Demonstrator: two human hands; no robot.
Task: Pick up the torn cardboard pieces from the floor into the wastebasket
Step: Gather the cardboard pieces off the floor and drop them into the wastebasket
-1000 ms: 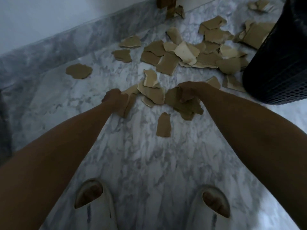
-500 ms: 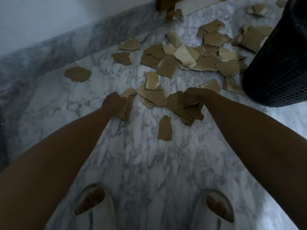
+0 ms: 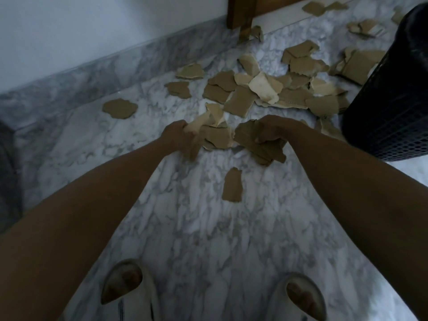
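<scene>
Torn brown cardboard pieces lie scattered over the marble floor, thickest in a heap (image 3: 266, 89) beyond my hands. My left hand (image 3: 179, 136) grips a folded cardboard piece (image 3: 196, 126) lifted off the floor. My right hand (image 3: 269, 130) clutches a stack of cardboard pieces (image 3: 266, 149) that hangs below its fingers. One loose piece (image 3: 232, 185) lies on the floor just in front of both hands. The black mesh wastebasket (image 3: 393, 100) stands at the right edge, close to my right forearm.
A grey marble skirting (image 3: 115, 68) and a white wall run along the left and back. A wooden frame leg (image 3: 238, 12) stands at the top. A single piece (image 3: 120, 108) lies apart at the left. My feet in white slippers (image 3: 129, 288) are at the bottom.
Both hands have risen from the floor with their cardboard, and the view has tilted up a little. The right hand's stack now hangs free of the floor.
</scene>
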